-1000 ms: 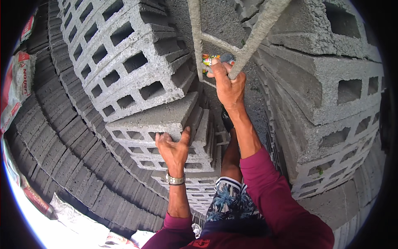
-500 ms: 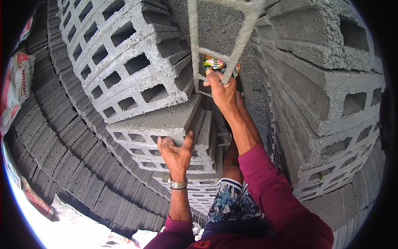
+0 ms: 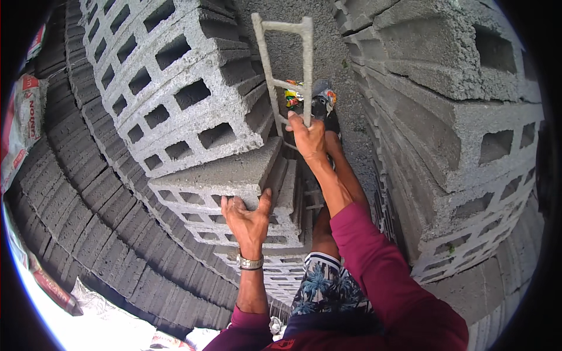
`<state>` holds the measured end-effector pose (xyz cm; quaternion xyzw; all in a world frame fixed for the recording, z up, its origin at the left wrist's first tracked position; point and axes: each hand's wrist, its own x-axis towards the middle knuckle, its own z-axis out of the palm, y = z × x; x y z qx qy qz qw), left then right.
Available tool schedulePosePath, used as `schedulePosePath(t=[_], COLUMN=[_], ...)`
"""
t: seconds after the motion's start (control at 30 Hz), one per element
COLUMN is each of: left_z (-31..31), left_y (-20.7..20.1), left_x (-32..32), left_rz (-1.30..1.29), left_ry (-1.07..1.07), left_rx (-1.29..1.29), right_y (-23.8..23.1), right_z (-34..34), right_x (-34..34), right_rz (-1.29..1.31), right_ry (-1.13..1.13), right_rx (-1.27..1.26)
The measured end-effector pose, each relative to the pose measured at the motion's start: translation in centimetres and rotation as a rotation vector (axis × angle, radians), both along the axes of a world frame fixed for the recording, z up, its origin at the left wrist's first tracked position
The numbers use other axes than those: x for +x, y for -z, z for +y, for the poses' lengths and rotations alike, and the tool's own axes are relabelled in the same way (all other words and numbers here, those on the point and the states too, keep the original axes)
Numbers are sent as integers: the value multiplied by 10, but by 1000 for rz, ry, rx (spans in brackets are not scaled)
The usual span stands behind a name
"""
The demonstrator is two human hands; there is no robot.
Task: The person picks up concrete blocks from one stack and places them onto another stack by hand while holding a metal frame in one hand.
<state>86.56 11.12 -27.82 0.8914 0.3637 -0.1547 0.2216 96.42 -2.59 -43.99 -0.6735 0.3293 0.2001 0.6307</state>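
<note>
L hand (image 3: 247,222): fingers clamped on near edge of grey block (image 3: 213,169), tips partly hidden in its holes, thumb at its R corner. R hand (image 3: 308,139), beyond block & to its R: fingers clamped on crusted ladder-like frame (image 3: 308,58), which extends farther past block. Tall stack (image 3: 165,85) just beyond block; 2nd stack (image 3: 421,120) well R of it.

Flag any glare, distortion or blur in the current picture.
Head view: washed-out glare at lower left beside a pale sack; head view: rows of grey blocks curve toward the dark round border; head view: left hand, right hand and ladder-like frame look fairly sharp.
</note>
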Motion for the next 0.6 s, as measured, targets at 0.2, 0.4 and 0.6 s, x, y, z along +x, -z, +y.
schedulePosePath(t=[0.2, 0.4, 0.6], left_z=[14, 7, 12], left_y=[-10, -14, -2], left_x=[-4, 9, -6], left_rz=[129, 173, 5], left_ry=[-74, -18, -9], left_rx=[-16, -11, -1], right_y=[-40, -33, -16], right_z=[-1, 1, 8], right_x=[13, 10, -17], right_rz=[-95, -48, 24], right_ry=[191, 100, 159], right_rx=[155, 118, 73])
